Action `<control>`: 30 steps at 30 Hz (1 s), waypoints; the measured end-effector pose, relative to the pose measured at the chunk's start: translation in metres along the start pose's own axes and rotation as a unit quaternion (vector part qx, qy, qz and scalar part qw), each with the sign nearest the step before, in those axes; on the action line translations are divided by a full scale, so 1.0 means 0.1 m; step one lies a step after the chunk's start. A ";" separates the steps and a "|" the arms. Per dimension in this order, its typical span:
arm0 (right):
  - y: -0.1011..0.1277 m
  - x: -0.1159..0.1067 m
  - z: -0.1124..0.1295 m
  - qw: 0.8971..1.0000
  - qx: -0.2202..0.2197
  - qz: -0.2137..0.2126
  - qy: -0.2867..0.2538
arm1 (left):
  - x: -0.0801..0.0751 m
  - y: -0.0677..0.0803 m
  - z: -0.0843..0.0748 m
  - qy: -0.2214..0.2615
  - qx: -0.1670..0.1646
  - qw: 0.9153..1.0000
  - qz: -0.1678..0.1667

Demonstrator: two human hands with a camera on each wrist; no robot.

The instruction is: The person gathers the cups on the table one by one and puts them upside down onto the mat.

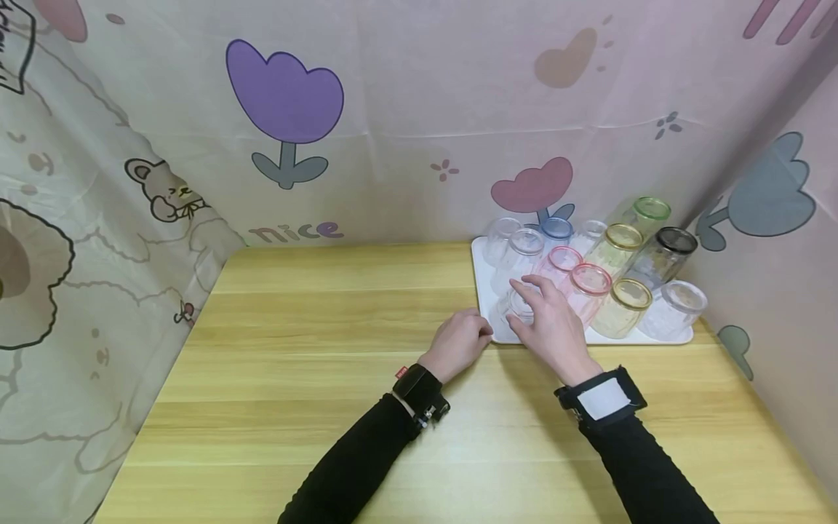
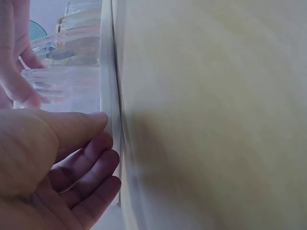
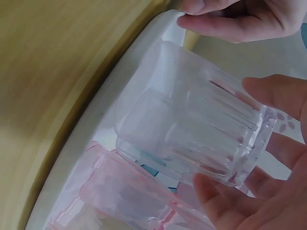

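Observation:
A white tray (image 1: 480, 273) at the right of the table bears several upside-down drinking glasses. My left hand (image 1: 456, 342) pinches its front left corner between thumb and fingers, as the left wrist view shows (image 2: 62, 153). At that corner stands a clear ribbed glass (image 3: 201, 115), mouth down. My right hand (image 1: 553, 327) reaches over it from above, thumb and fingers curved round its thick base. Pink glasses (image 3: 129, 191) stand right beside it, and the right hand partly hides one of them in the head view.
Other glasses stand close together on the tray: yellow ones (image 1: 622, 309), a dark one (image 1: 664, 255), a green one (image 1: 644, 215), a blue one (image 1: 556, 229) and clear ones (image 1: 674, 309). The wooden table (image 1: 327, 313) stretches to the left. A printed curtain (image 1: 406, 94) hangs behind.

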State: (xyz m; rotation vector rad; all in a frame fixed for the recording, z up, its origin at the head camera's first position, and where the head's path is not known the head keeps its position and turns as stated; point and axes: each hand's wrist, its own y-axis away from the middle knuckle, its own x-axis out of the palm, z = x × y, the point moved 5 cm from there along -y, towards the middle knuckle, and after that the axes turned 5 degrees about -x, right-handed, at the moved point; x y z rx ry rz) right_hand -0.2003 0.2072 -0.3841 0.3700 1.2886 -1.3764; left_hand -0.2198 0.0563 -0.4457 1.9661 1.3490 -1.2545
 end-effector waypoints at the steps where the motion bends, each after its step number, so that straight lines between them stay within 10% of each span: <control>1: 0.01 0.01 -0.01 1.000 0.002 0.007 0.003 | 0.00 0.00 -0.01 0.002 -0.001 1.000 -0.001; 20: 0.01 0.14 -0.06 0.999 0.015 0.043 0.006 | -0.09 0.14 -0.03 -0.043 -0.011 0.999 0.029; 30: -0.10 0.12 -0.04 1.000 0.009 0.005 0.000 | -0.67 0.23 0.47 -0.089 -0.065 0.994 -0.024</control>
